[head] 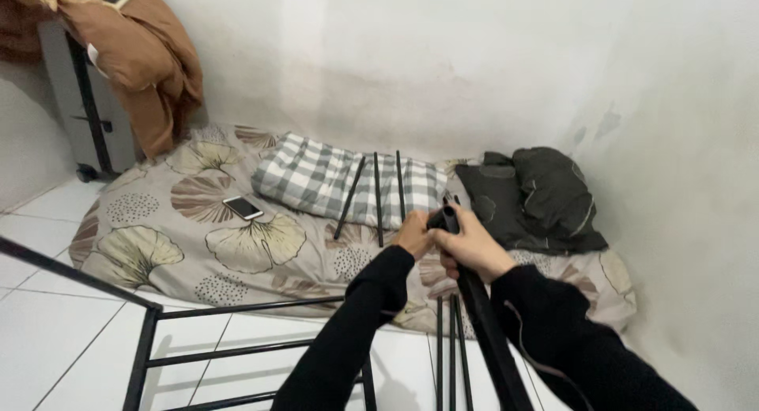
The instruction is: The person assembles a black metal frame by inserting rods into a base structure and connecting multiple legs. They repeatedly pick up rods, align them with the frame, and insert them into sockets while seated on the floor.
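My right hand [473, 245] is wrapped around the top end of a black metal tube [484, 324] that rises from the bottom of the view. My left hand [414, 235] touches the tube's tip beside it, fingers closed on the end. Both arms wear black sleeves. Three thin black rods [378, 197] lie loose on the mattress just beyond my hands. A black metal frame [150, 316] with crossbars stands on the floor at the lower left.
A floor mattress [158, 229] with a leaf-print sheet holds a checked pillow [316, 178], a dark pillow [538, 197] and a phone [243, 208]. Brown clothes [142, 55] hang over a rack at the upper left. White walls close in behind and to the right.
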